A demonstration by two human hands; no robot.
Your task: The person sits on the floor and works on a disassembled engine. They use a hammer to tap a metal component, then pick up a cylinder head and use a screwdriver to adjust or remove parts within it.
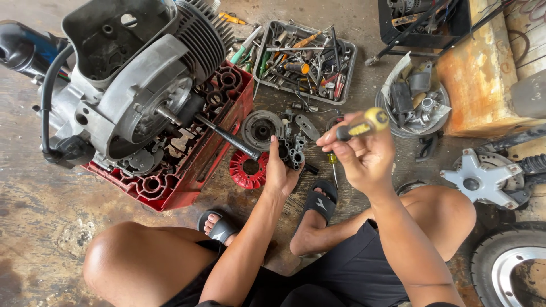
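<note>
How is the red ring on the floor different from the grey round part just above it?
The red ring is bright red plastic with fins around its rim; the grey round part is dull metal with a smooth rim. The red ring lies partly under the left hand; the grey part lies uncovered beside the red crate. Both are round, have a centre hole and lie flat on the floor.

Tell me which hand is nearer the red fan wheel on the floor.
Left. The left hand sits just right of the red fan wheel, holding a small metal part; the right hand, gripping a screwdriver, is farther right.
</note>
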